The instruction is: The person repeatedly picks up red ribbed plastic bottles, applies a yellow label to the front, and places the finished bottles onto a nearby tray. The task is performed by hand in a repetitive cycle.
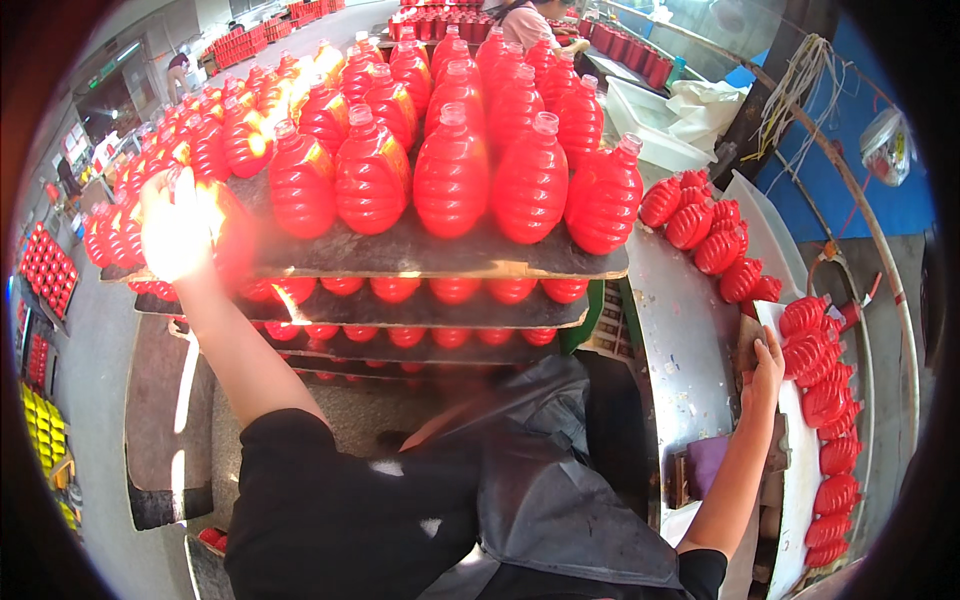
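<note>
Shiny red plastic bottles (452,175) with ringed bellies and clear necks stand in rows on a flat dark board (400,256), the front ones close to its near edge. At its left end is the left hand (178,232); glare hides its grip. The right hand (762,368) is at a long white board (790,460); I can't tell if its grip is clamped. Bare silver metal worktop (690,370) lies between. Far right, a white plastic tub (655,150) has a crumpled white sheet (705,108).

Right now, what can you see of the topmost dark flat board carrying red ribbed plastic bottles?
The topmost dark flat board looks like worn wood, with pale scuffs along its front edge. It lies roughly level, bearing rows of upright glossy red ribbed bottles, above more bottle-laden boards. Glare hides whether the bare left hand touches it.
</note>
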Available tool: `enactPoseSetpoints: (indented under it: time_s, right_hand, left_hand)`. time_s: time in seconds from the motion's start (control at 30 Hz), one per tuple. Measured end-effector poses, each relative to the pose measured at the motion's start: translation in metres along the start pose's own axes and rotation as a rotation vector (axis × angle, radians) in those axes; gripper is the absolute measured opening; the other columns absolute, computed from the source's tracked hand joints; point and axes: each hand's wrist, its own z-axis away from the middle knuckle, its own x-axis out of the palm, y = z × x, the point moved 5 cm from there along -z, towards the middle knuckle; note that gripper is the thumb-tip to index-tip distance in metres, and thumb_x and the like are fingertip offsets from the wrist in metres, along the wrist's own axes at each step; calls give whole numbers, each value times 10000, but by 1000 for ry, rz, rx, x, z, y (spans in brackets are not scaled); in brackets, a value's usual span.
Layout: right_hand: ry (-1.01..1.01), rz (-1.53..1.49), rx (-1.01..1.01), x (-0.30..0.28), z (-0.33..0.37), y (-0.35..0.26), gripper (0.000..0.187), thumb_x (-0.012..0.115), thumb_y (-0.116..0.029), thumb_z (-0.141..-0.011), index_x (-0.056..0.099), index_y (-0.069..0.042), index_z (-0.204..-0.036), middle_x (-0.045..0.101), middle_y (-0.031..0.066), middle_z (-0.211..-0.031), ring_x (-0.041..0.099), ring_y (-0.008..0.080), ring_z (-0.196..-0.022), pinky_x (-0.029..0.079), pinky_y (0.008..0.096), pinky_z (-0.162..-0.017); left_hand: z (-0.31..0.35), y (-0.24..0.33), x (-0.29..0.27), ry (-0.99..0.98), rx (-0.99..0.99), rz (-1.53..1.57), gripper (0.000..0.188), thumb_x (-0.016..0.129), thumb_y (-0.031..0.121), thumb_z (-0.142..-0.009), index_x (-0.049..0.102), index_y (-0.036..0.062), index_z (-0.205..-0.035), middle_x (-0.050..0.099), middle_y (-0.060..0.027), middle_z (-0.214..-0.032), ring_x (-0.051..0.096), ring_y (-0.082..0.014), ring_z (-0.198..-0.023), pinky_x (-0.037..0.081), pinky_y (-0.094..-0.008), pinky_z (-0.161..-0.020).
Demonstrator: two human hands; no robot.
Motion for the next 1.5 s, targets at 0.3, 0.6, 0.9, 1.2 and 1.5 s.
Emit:
enactPoseSetpoints:
  time_s: [0.3,0.6,0.9,1.2,1.5]
  right_hand:
    - [143,84,-8,-53,9,19,462,583,-40,-1017,573,-11,-1478,703,101,-1297,715,184,-1089,591,304,-903]
    - [193,101,61,-59,58,10,338,593,-58,-950,704,-27,-1267,720,70,-960,664,141,-762,533,282,-619]
    - [190,172,103,-141,80,-2,310,690,-305,-1005,733,0,-983,703,53,-798,619,114,-665,472,258,-599]
    - [467,1066,-339,-174,3,-85,588,727,-344,-888,591,29,-1322,737,273,-1041,717,449,-1017,557,506,-886]
    - [314,1501,-328,-132,-127,-120,413,619,-379,-1014,603,-84,-1303,733,205,-1177,701,395,-1114,560,527,-912]
  left_hand:
    - [-46,-80,117,-76,141,-3,443,663,428,-1037,666,69,-1296,740,-219,-1195,712,-406,-1110,554,-472,-941]
    - [-47,-77,128,-150,219,120,532,612,402,-1084,593,21,-1455,662,-227,-1405,644,-330,-1297,509,-400,-1087]
    - [120,208,25,380,635,770,288,557,45,-1016,677,-171,-1163,710,-315,-1189,721,-373,-1073,548,-449,-1019]
    - [271,376,67,-332,528,1319,311,493,-37,-985,577,-168,-1255,684,-298,-1241,677,-377,-1185,518,-446,-1082]
    - [435,509,129,-1179,413,1352,354,615,-37,-946,640,-37,-1299,695,-170,-1280,658,-257,-1212,498,-396,-1080]
